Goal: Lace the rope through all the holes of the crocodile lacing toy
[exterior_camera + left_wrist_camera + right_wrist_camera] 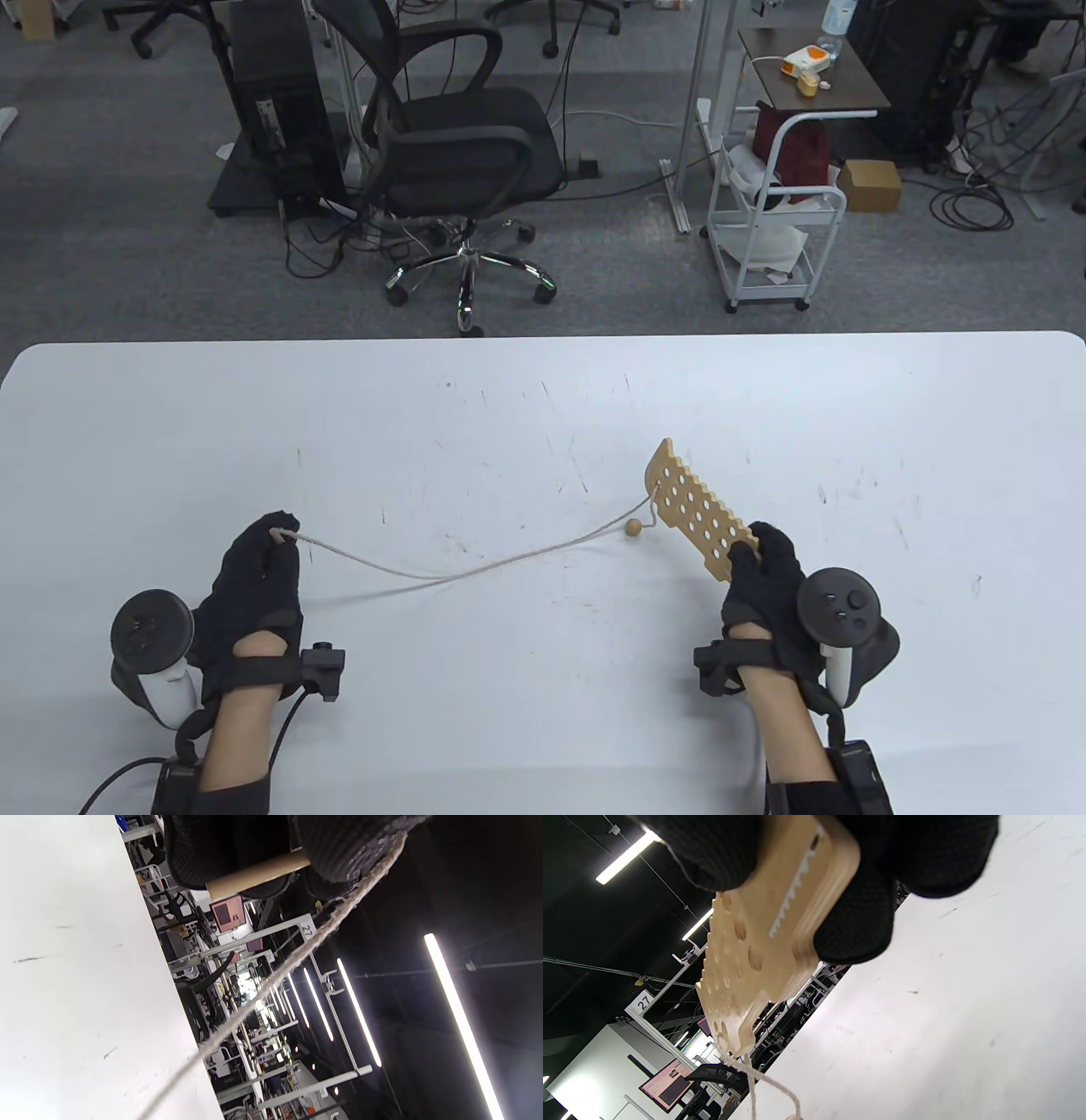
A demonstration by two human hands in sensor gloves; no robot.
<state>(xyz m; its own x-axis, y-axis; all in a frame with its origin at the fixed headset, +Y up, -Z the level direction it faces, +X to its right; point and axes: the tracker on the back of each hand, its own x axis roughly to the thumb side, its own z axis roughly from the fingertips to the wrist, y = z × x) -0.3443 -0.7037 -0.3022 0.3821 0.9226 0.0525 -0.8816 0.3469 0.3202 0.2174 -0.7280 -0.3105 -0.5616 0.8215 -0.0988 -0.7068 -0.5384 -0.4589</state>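
above a white desk (543, 399), the right hand (764, 586) grips a wooden crocodile lacing toy (691, 509). the left hand (259, 577) pinches the rope (458, 573) by its wooden tip.

My left hand (254, 577) hovers low at the left, fingers (276, 531) pinched together; my right hand (764, 586) is raised at the right, fingers curled in a grip.
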